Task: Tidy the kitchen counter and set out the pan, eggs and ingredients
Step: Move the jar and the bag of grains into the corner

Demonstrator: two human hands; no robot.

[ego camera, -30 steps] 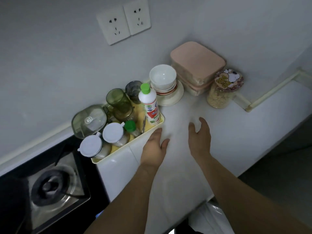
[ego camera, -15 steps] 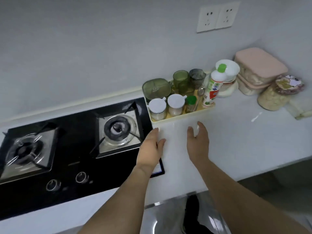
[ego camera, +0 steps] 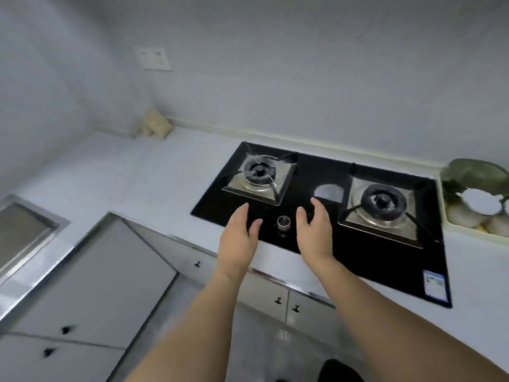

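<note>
Now facing left of the earlier view: white desk (ego camera: pixel 132 172), black hob (ego camera: pixel 316 216), condiment tray (ego camera: pixel 473 232) pushed to right edge. Left hand (ego camera: pixel 238 238) and right hand (ego camera: pixel 314 230) above hob, fingers relaxed, holding nothing.

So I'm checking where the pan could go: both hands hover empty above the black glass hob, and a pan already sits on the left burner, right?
Not quite. In the head view the left burner of the black glass hob is bare; both hands, left and right, do hover empty.
</note>
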